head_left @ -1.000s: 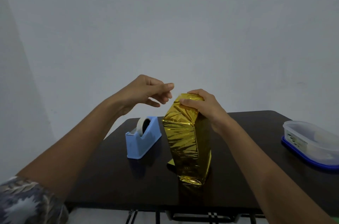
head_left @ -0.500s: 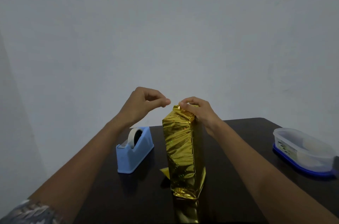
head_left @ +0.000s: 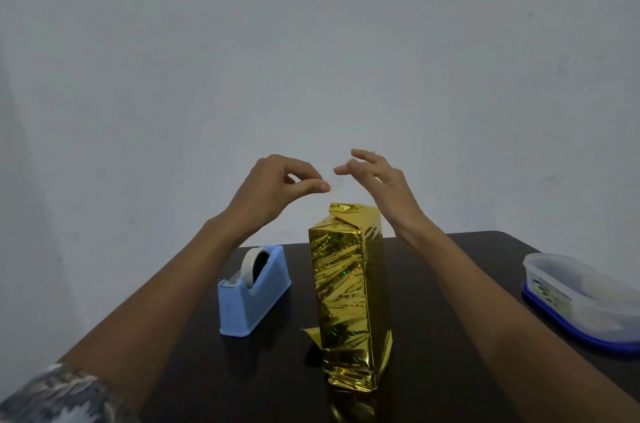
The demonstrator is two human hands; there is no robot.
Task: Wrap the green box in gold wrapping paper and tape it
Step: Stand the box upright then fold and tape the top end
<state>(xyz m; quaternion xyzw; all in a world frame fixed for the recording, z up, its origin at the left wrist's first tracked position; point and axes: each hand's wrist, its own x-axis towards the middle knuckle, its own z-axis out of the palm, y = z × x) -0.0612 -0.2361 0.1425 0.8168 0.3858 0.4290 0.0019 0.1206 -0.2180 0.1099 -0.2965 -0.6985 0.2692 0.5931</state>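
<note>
The box wrapped in gold paper (head_left: 346, 284) stands upright on the dark table (head_left: 450, 336); no green shows. Its top fold (head_left: 343, 209) sticks up loose and crumpled. My left hand (head_left: 273, 190) hovers just above and left of the box top, thumb and forefinger pinched on what looks like a faint strip of clear tape (head_left: 331, 184). My right hand (head_left: 377, 177) is raised above the box top with fingers spread, touching neither the box nor the paper. Its forefinger points toward my left fingertips.
A blue tape dispenser (head_left: 254, 294) with a white roll sits left of the box. A clear plastic container (head_left: 581, 298) on a blue lid lies at the table's right edge. A small gold flap (head_left: 311, 334) pokes out at the box's lower left. A plain wall is behind.
My right hand has let go of the box top and lifted, fingers spreading. The top fold has sprung up. My left hand stays pinched above the box.
</note>
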